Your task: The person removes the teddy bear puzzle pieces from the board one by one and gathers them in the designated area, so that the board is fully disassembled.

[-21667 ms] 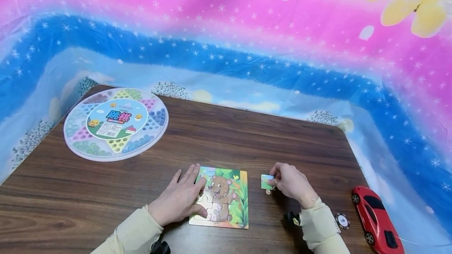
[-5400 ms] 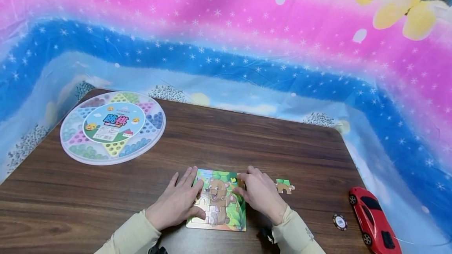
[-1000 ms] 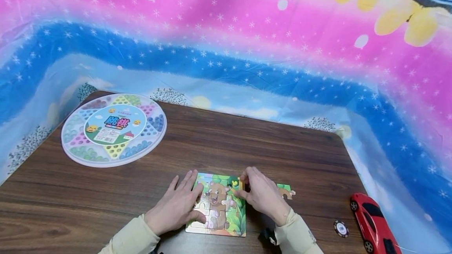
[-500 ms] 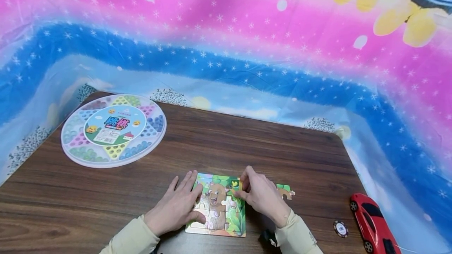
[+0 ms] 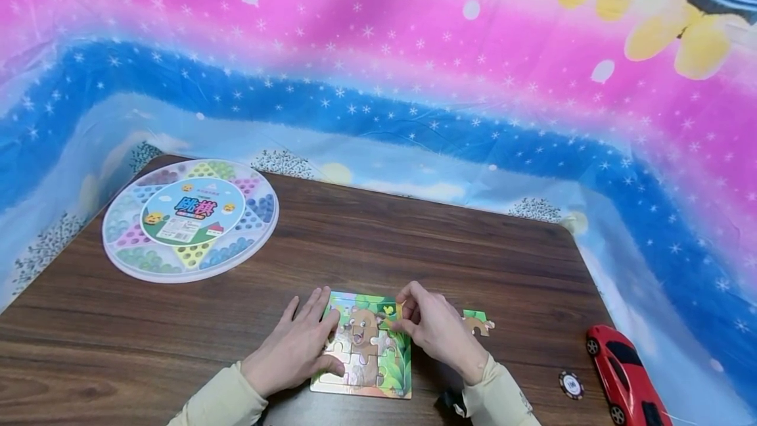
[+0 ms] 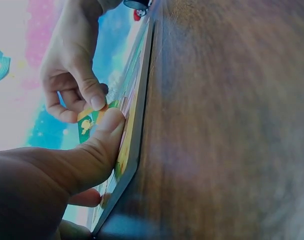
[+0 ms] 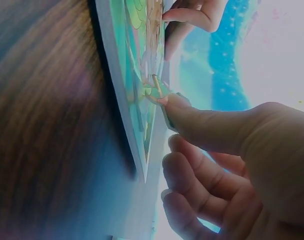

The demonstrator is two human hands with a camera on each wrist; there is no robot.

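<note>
A bear jigsaw puzzle [image 5: 365,368] lies on the table in front of me. My left hand [image 5: 296,347] rests flat across its left side, fingers spread; in the left wrist view the thumb [image 6: 94,155] presses on the near edge. At the puzzle's far right corner my right hand [image 5: 440,331] pinches a green jigsaw piece [image 5: 388,310] with a yellow bird on it. In the right wrist view that piece [image 7: 159,91] stands tilted up from the puzzle under the thumb. Just right of the hand lies a loose brown and green piece [image 5: 480,325], partly covered by it.
A round marble board game [image 5: 190,219] stands at the back left of the table [image 5: 426,235]. Toward the right edge are a poker chip [image 5: 571,384] and a red toy car [image 5: 627,373]. A patterned cloth [image 5: 378,97] rises behind the table.
Earlier, my right hand held a piece to the right of the puzzle, then reached its far right corner. Over the last second the bird piece has shifted and tilted slightly; the left hand stays put.
</note>
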